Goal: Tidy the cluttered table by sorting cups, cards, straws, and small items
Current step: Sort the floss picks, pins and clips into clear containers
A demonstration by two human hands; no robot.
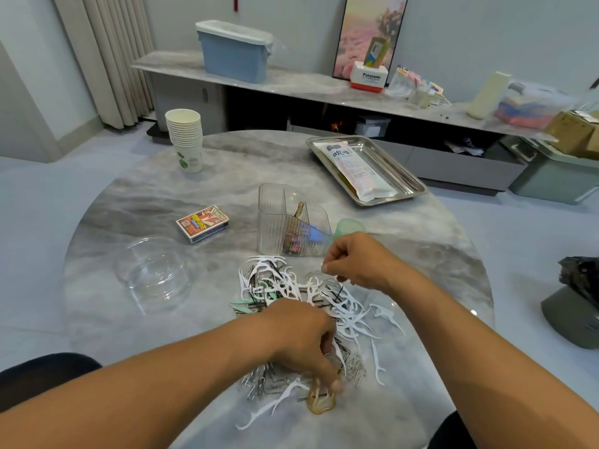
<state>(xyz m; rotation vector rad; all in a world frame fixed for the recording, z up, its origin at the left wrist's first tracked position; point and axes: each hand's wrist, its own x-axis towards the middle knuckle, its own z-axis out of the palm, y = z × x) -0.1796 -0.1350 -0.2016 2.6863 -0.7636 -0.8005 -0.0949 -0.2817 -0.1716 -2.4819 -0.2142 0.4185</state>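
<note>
A heap of small items (301, 306) lies on the near middle of the round marble table (146, 196): white floss picks, black hairpins, silver paper clips and a few green picks, all tangled together; at its near edge lies a tan rubber band (321, 404), and the left hand (304, 338) is down on the heap with its fingers curled, the fingertips pressing at the top of that band, though whether they actually pinch it I cannot tell; the right hand (359, 260) hovers over the far side of the heap, fingers bent inward and pinching something small and thin, too small to name; just beyond the heap stands a clear ribbed organizer (288, 222) with a few items in its compartments, and a pale green cup (348, 229) sits just behind the right hand; to the left of the heap stands a clear round container (154, 273), and behind it a card box (203, 223) lies flat; a stack of paper cups (185, 140) stands upright at the far left edge of the table; at the far right a metal tray (408, 179) holds a sealed white packet (355, 170) lying lengthwise; beyond the table a long marble shelf (291, 82) carries a blue bin (235, 51).
</note>
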